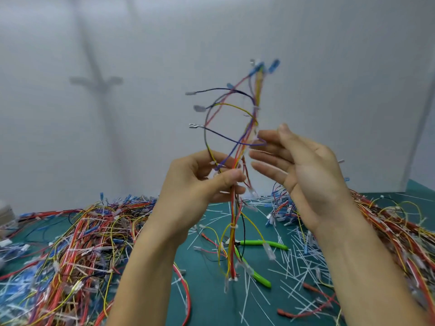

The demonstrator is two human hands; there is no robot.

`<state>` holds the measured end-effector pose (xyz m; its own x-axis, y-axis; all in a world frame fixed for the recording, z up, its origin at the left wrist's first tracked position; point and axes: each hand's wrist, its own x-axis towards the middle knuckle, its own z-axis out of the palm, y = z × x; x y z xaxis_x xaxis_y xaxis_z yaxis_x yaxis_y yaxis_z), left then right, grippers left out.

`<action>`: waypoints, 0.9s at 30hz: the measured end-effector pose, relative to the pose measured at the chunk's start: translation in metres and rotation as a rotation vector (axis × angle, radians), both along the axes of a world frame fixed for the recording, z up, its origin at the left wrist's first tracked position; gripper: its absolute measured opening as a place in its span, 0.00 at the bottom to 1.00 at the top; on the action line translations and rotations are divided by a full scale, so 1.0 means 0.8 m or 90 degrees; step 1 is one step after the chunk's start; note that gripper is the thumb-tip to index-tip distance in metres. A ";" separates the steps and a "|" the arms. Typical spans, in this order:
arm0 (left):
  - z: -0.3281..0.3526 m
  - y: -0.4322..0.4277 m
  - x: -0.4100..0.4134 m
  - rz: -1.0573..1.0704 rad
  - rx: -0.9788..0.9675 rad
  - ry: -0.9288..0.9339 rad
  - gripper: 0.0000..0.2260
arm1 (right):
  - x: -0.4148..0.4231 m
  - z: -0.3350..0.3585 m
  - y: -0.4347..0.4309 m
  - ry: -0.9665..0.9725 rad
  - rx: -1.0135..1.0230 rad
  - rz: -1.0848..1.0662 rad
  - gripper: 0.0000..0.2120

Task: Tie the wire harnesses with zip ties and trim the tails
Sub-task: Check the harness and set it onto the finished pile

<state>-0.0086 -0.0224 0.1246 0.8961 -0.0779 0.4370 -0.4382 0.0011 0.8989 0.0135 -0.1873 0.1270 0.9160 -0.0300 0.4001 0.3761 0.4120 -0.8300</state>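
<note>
A wire harness [235, 128] of red, yellow, purple and black wires with blue terminals stands upright in the air in front of me. My left hand [202, 184] pinches its trunk between thumb and fingers near a white zip tie [215, 173]. My right hand [303, 170] is held beside the harness with straight fingers, its fingertips touching the wires. The lower part of the harness hangs down to the green mat, bound by another zip tie [232, 226]. Green-handled cutters [259, 243] lie on the mat below it.
A big heap of wire harnesses [77, 243] covers the mat on the left, and another heap [388, 227] lies on the right. Several cut white zip-tie tails [294, 267] are scattered over the green mat [207, 302]. A grey wall stands behind.
</note>
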 end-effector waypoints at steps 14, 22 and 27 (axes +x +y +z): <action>0.002 0.016 0.002 0.031 -0.096 -0.004 0.04 | 0.002 -0.014 0.015 -0.049 -0.342 0.011 0.09; 0.003 0.011 0.002 0.047 -0.092 -0.006 0.09 | 0.001 -0.010 0.009 -0.072 -0.329 -0.005 0.11; 0.003 0.015 0.002 0.094 -0.155 -0.010 0.05 | 0.001 -0.011 0.007 -0.011 -0.395 0.048 0.11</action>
